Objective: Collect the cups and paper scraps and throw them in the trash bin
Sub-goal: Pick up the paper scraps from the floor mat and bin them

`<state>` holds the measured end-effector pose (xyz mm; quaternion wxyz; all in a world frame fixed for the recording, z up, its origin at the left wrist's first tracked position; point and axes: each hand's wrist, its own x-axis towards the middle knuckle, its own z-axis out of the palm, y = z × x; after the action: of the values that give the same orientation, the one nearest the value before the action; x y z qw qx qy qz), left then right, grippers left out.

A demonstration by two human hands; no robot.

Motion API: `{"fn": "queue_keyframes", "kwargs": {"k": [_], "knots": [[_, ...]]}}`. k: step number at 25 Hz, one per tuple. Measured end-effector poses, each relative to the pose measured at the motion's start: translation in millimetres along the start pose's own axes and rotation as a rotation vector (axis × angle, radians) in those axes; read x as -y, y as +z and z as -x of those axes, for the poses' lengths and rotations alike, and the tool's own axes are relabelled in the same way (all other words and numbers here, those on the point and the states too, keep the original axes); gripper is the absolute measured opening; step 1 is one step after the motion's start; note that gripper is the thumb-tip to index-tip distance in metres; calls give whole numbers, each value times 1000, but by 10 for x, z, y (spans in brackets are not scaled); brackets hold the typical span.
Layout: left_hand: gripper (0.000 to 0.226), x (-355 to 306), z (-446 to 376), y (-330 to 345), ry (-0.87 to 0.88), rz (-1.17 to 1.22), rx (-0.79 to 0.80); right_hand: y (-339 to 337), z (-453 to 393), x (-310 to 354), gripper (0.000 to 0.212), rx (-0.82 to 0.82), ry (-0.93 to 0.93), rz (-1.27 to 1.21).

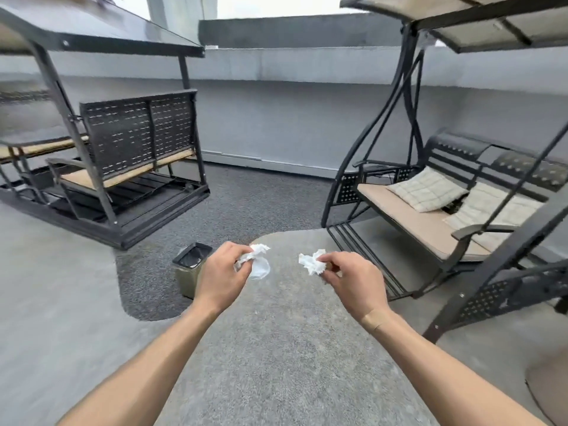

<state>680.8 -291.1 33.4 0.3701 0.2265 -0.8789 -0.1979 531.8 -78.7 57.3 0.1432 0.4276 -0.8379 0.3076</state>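
grip (226, 269) on unmarked paper scraps (253, 253)

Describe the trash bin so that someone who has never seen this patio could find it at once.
Look between the two canopied swing seats, on the dark gravel patch of floor. The trash bin stands there, just beyond the left hand. It is small and square, lined with a black bag.

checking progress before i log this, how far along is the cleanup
Collecting looks done: no loose scraps show on the floor. In hand: the left hand grips a clear cup with paper, the right hand a paper scrap. Left: dropping them into the trash bin, just beside the left hand.
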Motion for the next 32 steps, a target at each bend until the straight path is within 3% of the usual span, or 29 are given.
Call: {"fn": "queue_keyframes", "kwargs": {"k": [6, 13, 32], "knots": [[15, 1213, -81, -643, -130, -81, -80, 1059, -654, 886, 23, 125, -142, -66], [13, 2094, -274, -882, -270, -165, -149, 2052, -1360, 1448, 25, 240, -279, -144], [12, 4020, -2494, -607, -470, -365, -259, 4266, -4178, 1477, 24, 284, -485, -172]]}}
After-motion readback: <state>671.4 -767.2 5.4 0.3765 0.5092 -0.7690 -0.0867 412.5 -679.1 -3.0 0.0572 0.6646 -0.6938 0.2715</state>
